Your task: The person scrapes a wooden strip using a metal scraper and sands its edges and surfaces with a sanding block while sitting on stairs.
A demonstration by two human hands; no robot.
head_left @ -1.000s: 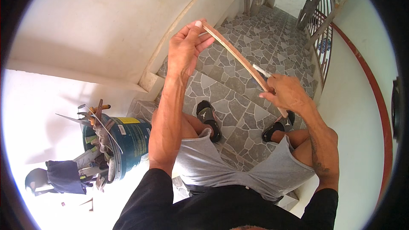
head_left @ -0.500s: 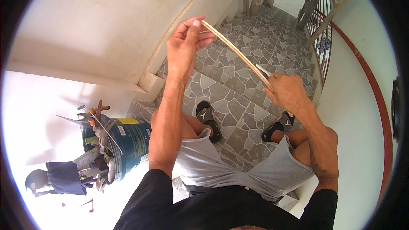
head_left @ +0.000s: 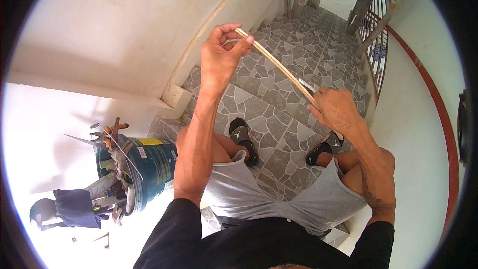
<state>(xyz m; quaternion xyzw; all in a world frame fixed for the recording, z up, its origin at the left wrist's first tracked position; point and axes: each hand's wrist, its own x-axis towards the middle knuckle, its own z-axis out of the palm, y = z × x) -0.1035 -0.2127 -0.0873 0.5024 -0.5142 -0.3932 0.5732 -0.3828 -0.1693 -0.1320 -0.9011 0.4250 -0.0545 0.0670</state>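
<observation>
A thin, pale wooden strip slants between my hands, its upper end to the left and its lower end to the right. My left hand pinches it near the upper end, thumb across the strip and fingers curled behind. Lower down, my right hand is closed round the other end. A pointed metal tool with a light tip and a darker part juts from the same hand, alongside the strip. My fingers hide its handle, so its exact kind cannot be told.
At left, a dark green bucket holds several hand tools, with a dark cloth beside it. Stone-patterned tiles cover the floor and steps around my feet. Pale walls rise on both sides; a metal railing stands at the upper right.
My left hand has shifted slightly right and down, and its thumb now lies across the strip below the tip. The strip's upper end has dipped a little. My right hand has barely moved.
</observation>
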